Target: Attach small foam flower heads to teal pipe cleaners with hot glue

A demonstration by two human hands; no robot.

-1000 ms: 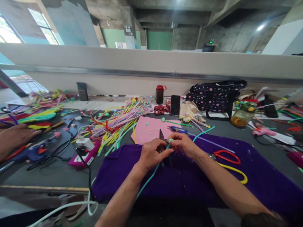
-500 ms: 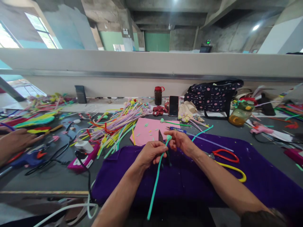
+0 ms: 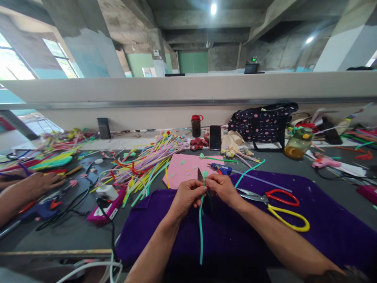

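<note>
My left hand point(image 3: 191, 192) is closed, thumb and fingers pinching a green pipe cleaner point(image 3: 201, 236) whose long tail hangs down over the purple cloth point(image 3: 153, 228). At the top of this stem is a small pale green bud point(image 3: 205, 174). My right hand point(image 3: 219, 188) meets the left there, its fingertips pinched on the stem just under the bud. A dark pointed blade point(image 3: 200, 175) sticks up beside the bud; which hand holds it I cannot tell. Scissors point(image 3: 266, 198) with one red and one yellow handle lie partly open to the right of my right hand.
Behind my hands lie a pink sheet point(image 3: 176, 169) with green scraps and a blue glue gun point(image 3: 220, 169). Bundled pipe cleaners point(image 3: 153, 153), a magenta power strip point(image 3: 103, 212) and cords lie left. A co-worker's hand point(image 3: 38, 188) is at far left. A bottle point(image 3: 298, 143) stands right.
My right hand has come in toward the left, its fingers closing on the stem near the bud. The pipe cleaner's tail has swung to hang nearly straight. The view has tilted up slightly.
</note>
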